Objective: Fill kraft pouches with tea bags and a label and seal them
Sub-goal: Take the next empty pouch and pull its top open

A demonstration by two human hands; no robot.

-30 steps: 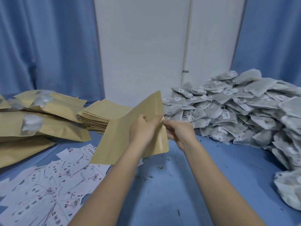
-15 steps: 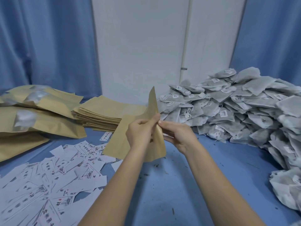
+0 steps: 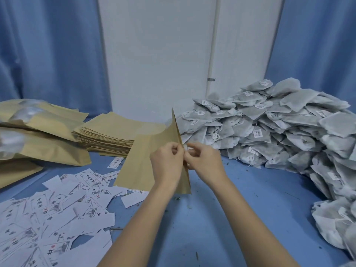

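I hold an empty kraft pouch [image 3: 142, 160] upright above the blue table, its mouth edge turned toward me. My left hand [image 3: 166, 162] pinches one side of that edge. My right hand [image 3: 204, 160] pinches the other side, fingers curled close against the left hand. A big heap of grey tea bags [image 3: 269, 135] lies to the right. Printed white labels [image 3: 57, 209] are scattered at the lower left.
A flat stack of empty kraft pouches [image 3: 111, 133] sits behind the held one. Filled pouches [image 3: 38, 135] with clear windows pile up at the far left. The blue tabletop [image 3: 212, 218] carries tea crumbs. Blue curtains and a white wall stand behind.
The pouch has swung from facing me broadside to nearly edge-on, and both hands have closed together on its mouth edge. The view has shifted slightly downward.
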